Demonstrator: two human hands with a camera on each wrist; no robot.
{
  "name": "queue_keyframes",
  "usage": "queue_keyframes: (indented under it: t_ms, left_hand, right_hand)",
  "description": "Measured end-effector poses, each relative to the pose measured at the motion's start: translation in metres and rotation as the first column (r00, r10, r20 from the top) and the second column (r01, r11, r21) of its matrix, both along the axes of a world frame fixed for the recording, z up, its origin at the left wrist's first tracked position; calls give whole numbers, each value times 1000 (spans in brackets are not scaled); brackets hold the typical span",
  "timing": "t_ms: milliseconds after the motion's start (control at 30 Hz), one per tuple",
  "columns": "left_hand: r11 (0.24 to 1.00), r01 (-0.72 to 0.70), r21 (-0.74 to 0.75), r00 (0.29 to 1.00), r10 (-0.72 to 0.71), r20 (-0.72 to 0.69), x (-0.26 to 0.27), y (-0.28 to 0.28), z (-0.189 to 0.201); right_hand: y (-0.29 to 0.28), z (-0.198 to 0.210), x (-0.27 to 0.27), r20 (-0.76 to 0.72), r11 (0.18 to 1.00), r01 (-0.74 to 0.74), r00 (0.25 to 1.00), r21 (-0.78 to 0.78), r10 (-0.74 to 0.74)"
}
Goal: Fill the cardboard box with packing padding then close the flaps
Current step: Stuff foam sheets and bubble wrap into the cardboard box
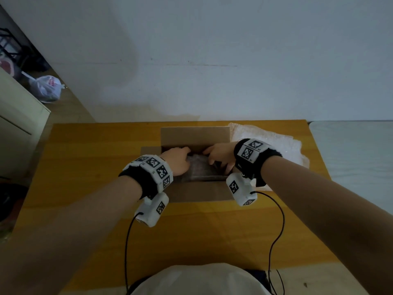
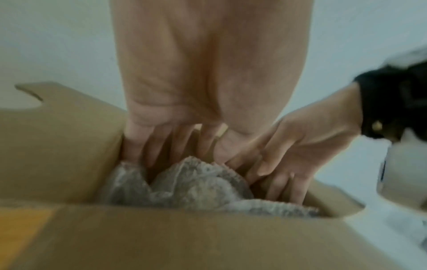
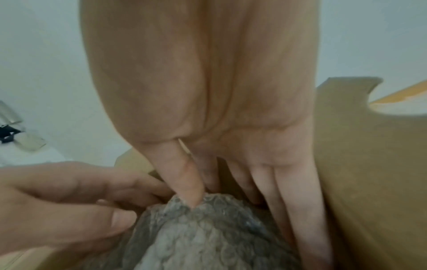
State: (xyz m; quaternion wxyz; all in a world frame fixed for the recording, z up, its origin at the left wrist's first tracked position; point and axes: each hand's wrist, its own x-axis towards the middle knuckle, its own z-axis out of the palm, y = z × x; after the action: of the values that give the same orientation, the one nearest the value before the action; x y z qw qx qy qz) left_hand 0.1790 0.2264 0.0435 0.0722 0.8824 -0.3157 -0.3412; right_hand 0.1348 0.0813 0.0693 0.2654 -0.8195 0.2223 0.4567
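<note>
The cardboard box (image 1: 194, 136) sits open at the centre of my tabletop (image 1: 85, 158). My left hand (image 1: 176, 159) and right hand (image 1: 219, 155) reach inside, fingers extended, pressing the bubble wrap (image 1: 200, 169) down; spare wrap (image 1: 276, 143) lies right

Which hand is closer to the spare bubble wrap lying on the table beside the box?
Right. The right hand is in the cardboard box at the side next to the spare bubble wrap; the left hand is at the box's far side.

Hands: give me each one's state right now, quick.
Left hand: open, straight fingers pushing the bubble wrap down into the cardboard box.
Right hand: open, fingers straight, thumb pressing the same bubble wrap.
</note>
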Motion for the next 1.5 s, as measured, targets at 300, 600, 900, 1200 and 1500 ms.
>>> queue_keyframes:
  t_ms: [300,600,900,1200,1500]
  left_hand:
    - [988,-139,71,974,149,-169,0,-7,-18]
    - [993,-22,-112,992,36,120,2,6,3]
    - [943,63,-325,956,37,292,-27,-3,41]
    - [896,291,-336,854,-85,513,-94,-66,49]
    - [905,389,-176,832,-263,488,-150,-141,27]
  right_hand:
    - [-1,-6,-15,-24,976,183,983,116,-181]
    - [-10,11,-25,238,974,190,947,120,-214]
    - [-14,38,-63,545,988,125,836,-87,-58]
    - [-56,34,-146,672,938,281,737,-204,-75]
    - [-113,-3,-197,637,888,374,760,-268,-127]
